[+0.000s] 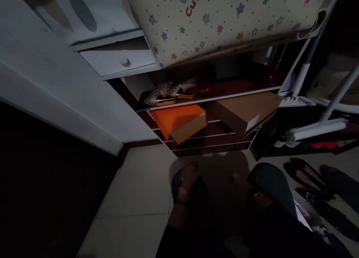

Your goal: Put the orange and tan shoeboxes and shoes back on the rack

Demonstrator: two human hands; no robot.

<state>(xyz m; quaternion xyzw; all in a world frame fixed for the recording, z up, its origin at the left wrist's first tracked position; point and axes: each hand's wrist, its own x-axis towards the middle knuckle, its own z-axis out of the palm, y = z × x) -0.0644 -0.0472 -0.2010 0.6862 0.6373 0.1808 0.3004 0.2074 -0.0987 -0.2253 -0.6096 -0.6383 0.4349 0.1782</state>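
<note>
My left hand point(190, 172) is at my left knee, its back toward me and a thin band round the wrist. Its fingers curve away into shadow, so their grip is unclear. In the dark by my right knee point(270, 179) is my right hand point(238, 178), its fingers too dim to make out. Beyond both hands stands a shoe rack point(207, 143). An orange shoebox point(179, 117) and a brown shoebox point(249, 110) stick out of it at a slant. Glittery high heels point(164, 92) and a dark red shoe point(206, 90) lie on the shelf above, apart from my hands.
A star-patterned cover point(224, 22) drapes over the rack's top. At the left are a small white drawer point(117, 60) and a pale wall point(84, 89). Long-handled cleaning tools with a white head point(318, 129) lean at the right. Black shoes point(305, 174) lie on the tiled floor point(140, 183).
</note>
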